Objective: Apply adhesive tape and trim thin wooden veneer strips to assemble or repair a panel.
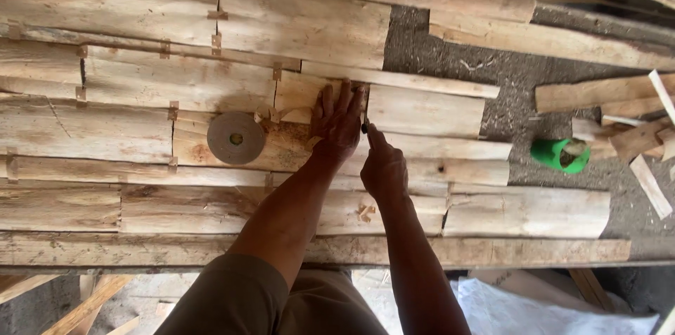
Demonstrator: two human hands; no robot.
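My left hand [336, 124] lies flat, fingers spread, on thin pale wood veneer sheets [176, 82] laid edge to edge on a work surface. It presses a strip of brown paper tape [285, 114] that runs from a tape roll [235, 137] lying to its left. My right hand [383, 166] is closed around a small dark tool, its tip [365, 126] touching the veneer seam just right of my left fingers. What the tool is cannot be made out.
Short brown tape patches [217, 15] bridge several seams between sheets. A green cup-like container [566, 155] and wood offcuts [636, 139] lie at right on dark gritty ground [450, 54]. Long planks [548, 40] cross the top. A white sack [534, 310] sits below the table edge.
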